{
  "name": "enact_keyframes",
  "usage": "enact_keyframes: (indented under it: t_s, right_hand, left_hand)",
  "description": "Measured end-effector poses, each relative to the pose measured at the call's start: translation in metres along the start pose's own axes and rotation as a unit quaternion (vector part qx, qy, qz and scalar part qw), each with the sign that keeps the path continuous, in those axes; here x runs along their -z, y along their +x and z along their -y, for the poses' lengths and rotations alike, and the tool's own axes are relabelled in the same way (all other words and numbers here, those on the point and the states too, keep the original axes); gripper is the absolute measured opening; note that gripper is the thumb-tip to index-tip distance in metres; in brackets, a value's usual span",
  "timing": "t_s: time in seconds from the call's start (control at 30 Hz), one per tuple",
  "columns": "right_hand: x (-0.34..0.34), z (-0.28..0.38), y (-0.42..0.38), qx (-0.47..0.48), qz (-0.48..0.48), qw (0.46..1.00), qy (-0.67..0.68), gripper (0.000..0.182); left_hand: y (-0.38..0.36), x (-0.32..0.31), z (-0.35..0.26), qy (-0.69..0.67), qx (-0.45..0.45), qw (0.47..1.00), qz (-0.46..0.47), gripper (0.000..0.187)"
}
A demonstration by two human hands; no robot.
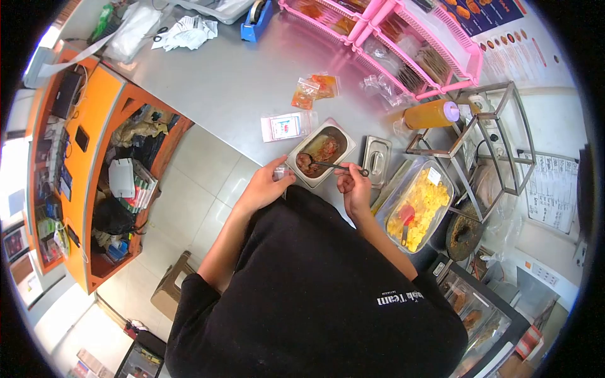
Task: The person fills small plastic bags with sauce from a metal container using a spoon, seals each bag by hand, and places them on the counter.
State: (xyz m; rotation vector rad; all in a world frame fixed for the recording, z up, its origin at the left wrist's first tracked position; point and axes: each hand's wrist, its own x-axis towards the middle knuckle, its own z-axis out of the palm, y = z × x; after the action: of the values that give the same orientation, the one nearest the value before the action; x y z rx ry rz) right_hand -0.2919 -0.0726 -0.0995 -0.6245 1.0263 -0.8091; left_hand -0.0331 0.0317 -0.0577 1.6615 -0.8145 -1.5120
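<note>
My right hand [355, 189] grips the dark handle of a small ladle [334, 166]. Its bowl, filled with reddish-brown sauce, is inside a rectangular metal container [346, 137]. More chunky sauce with an oily surface lies in that container. At the container's near left corner, my left hand [263, 187] pinches a small clear plastic bag [281, 172] between thumb and fingers; the bag's lower part is hidden. Beyond the container lies a pack of small zip bags [285, 127] with a printed label. Two filled sauce packets [315, 90] rest farther back on the steel table [220, 94].
Right of the container are a metal lid [377, 162] and a plastic tub [445, 208] of yellow food with a red-headed utensil. A bottle of yellow liquid [428, 115] stands near a metal rack [504, 151]. Pink baskets [409, 47] and a blue tape dispenser [256, 22] occupy the back.
</note>
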Motion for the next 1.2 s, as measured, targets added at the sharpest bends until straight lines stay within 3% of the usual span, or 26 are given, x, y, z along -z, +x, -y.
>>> enact_keyframes:
  t_s: [0.13,0.53,0.63,0.73,0.93,1.13,1.2]
  right_hand:
    - [0.018,-0.001,0.005,-0.034,-0.027,0.998,0.044,0.031]
    - [0.045,0.016,0.029,-0.019,-0.024,0.998,0.063,0.033]
    - [0.048,0.017,0.034,-0.016,-0.014,0.998,0.065,0.032]
    - [0.052,0.016,0.033,-0.010,-0.007,0.997,0.071,0.032]
    - [0.051,0.019,0.029,-0.013,-0.019,0.996,0.089,0.029]
    - [0.056,0.021,0.031,-0.013,-0.019,0.995,0.093,0.031]
    - [0.056,0.021,0.034,-0.005,-0.013,0.996,0.093,0.031]
  left_hand:
    - [0.000,-0.001,0.005,-0.016,-0.043,0.999,-0.018,0.069]
    - [-0.013,0.005,-0.026,0.089,-0.006,0.996,-0.027,0.073]
    - [-0.018,0.005,-0.031,0.125,-0.038,0.991,-0.030,0.082]
    - [-0.014,0.005,-0.021,0.033,-0.063,0.997,0.001,0.088]
    - [-0.021,0.006,-0.033,0.082,-0.127,0.988,0.044,0.087]
    - [-0.014,0.010,-0.036,0.184,-0.238,0.954,-0.013,0.086]
    - [-0.014,0.012,-0.046,0.197,-0.208,0.958,-0.005,0.088]
